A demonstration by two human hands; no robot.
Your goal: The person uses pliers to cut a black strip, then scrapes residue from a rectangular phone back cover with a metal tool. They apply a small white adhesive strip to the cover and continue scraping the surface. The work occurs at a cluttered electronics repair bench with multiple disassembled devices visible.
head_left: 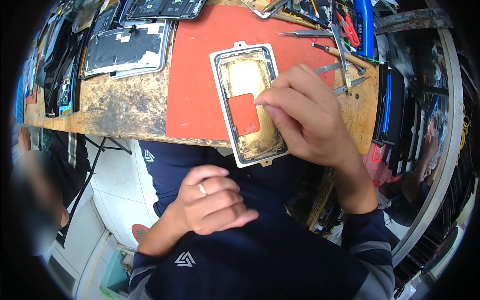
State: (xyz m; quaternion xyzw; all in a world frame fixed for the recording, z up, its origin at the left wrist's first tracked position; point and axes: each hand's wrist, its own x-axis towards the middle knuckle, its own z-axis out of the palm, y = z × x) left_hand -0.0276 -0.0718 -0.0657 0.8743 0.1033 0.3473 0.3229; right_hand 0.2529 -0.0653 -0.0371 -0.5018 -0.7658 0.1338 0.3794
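A pale rectangular frame (pixel 223 93) with a holed tab at each end lies on the red mat, its near end jutting past the table edge. Set inside it is a worn gold plate (pixel 270 122) with a dark border; red mat shows through its square cutout. My right hand (pixel 307 117) is over the frame's right side, thumb and forefinger pinched beside the cutout. What they pinch, if anything, is too small to name. My left hand (pixel 212 202), wearing a ring, hovers above my lap below the table edge, its fingers curled closed with nothing visible in them.
The red mat (pixel 195 75) covers the middle of the worn wooden table (pixel 120 107). Opened device shells (pixel 122 47) pile up at the far left. Tweezers (pixel 307 34), a wooden-handled tool (pixel 345 54) and red-handled pliers (pixel 350 30) lie at the far right. Another person (pixel 75 165) is at the left.
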